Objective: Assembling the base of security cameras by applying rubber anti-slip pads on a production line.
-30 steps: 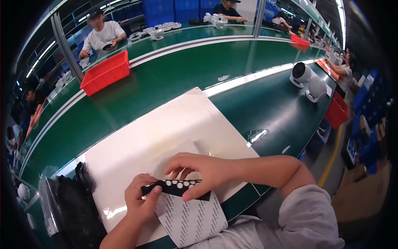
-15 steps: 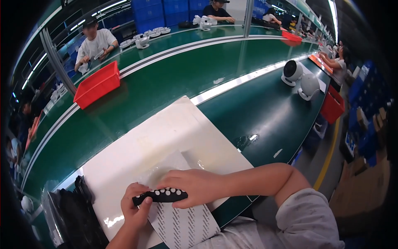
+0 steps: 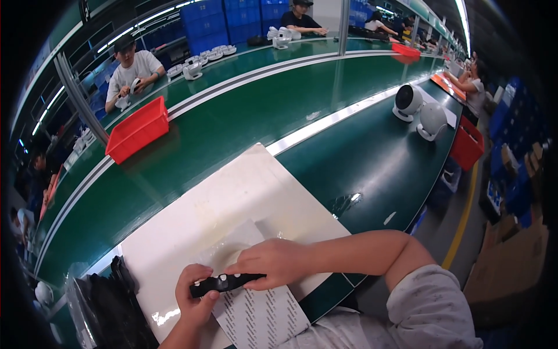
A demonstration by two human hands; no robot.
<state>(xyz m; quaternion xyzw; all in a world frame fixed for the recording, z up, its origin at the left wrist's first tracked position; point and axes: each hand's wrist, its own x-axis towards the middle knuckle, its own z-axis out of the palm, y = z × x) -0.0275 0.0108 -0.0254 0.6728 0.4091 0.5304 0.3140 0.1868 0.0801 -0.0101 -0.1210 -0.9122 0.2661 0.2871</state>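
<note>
A narrow black strip-like part (image 3: 225, 283) with white round spots is held level between my two hands, just above a work board. My left hand (image 3: 195, 295) pinches its left end, thumb in front. My right hand (image 3: 274, 263) reaches across and is closed on its right end, the fingertips covering part of it. Beneath the hands lies a white sheet (image 3: 264, 317) printed with slanting rows of small dark marks. Its upper part, beyond my right hand, looks glossy and partly see-through. The strip's exact kind cannot be made out.
The cream board (image 3: 186, 218) rests on a green bench. Black parts in clear plastic bags (image 3: 107, 302) lie left. Two round white devices (image 3: 431, 121) stand far right. Beyond runs a green conveyor (image 3: 232, 116) with a red bin (image 3: 138, 129); co-workers sit across it.
The strip has turned in my hands, so fewer white spots face up and its right end is more covered. Both hands stay near the same place over the sheet.
</note>
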